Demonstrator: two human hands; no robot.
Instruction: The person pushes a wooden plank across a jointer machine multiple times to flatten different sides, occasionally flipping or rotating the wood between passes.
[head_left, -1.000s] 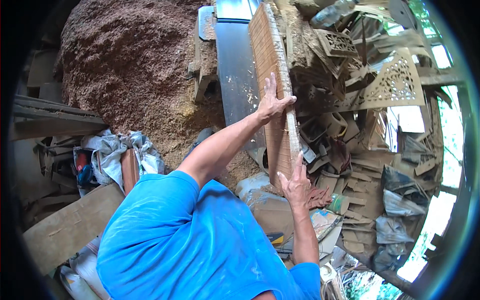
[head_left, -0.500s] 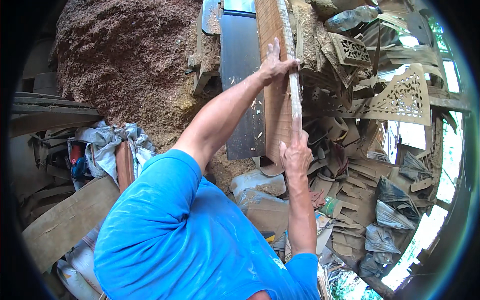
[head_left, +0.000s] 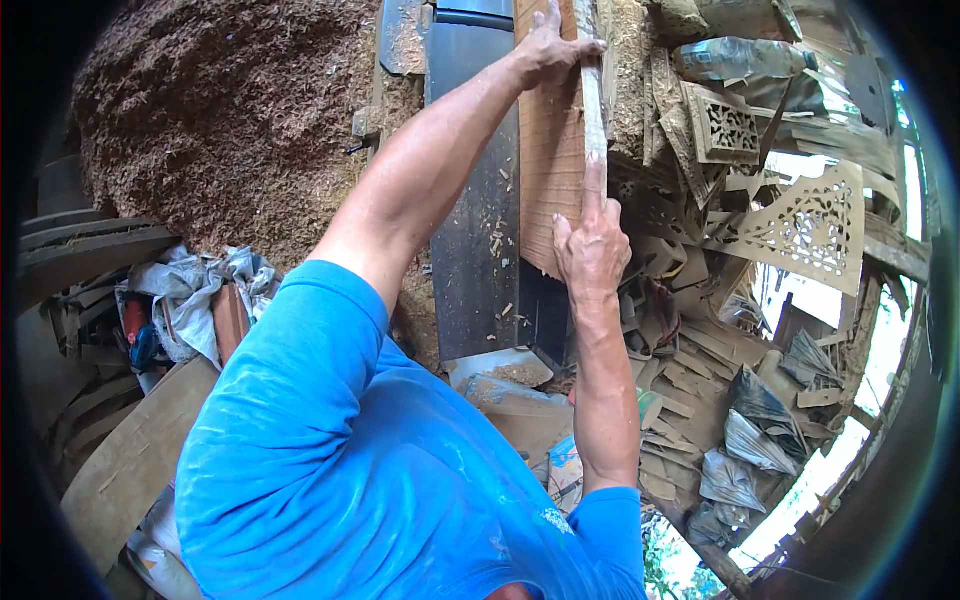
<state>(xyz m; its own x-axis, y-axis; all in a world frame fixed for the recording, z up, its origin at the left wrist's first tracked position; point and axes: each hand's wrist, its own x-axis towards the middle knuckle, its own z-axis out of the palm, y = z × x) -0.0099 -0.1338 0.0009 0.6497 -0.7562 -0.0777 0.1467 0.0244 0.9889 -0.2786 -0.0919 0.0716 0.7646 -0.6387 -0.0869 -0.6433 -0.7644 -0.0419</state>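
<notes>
A long brown wooden plank (head_left: 548, 165) stands on edge on the dark, flat metal bed (head_left: 470, 270) of a machine. My left hand (head_left: 550, 52) holds the plank toward its far part, fingers spread against the broad face and thumb hooked across the pale upper edge. Nearer to me, my right hand (head_left: 594, 250) grips the plank by its near end. Its index finger stretches along the upper edge and its thumb lies at the face; the other fingers are partly hidden. Wood chips are scattered on the bed. The plank's far end runs out of view.
A big heap of wood shavings (head_left: 220, 120) rises at the left. Carved fretwork panels (head_left: 815, 230), a plastic bottle (head_left: 735, 60) and wood scraps crowd the right. Grey plastic bags (head_left: 750, 440) lie lower right, and a broad board (head_left: 140, 450) leans at lower left.
Both hands and the plank have moved forward, away from me, along the machine bed. More of the bed's near end shows. The view has shifted slightly.
</notes>
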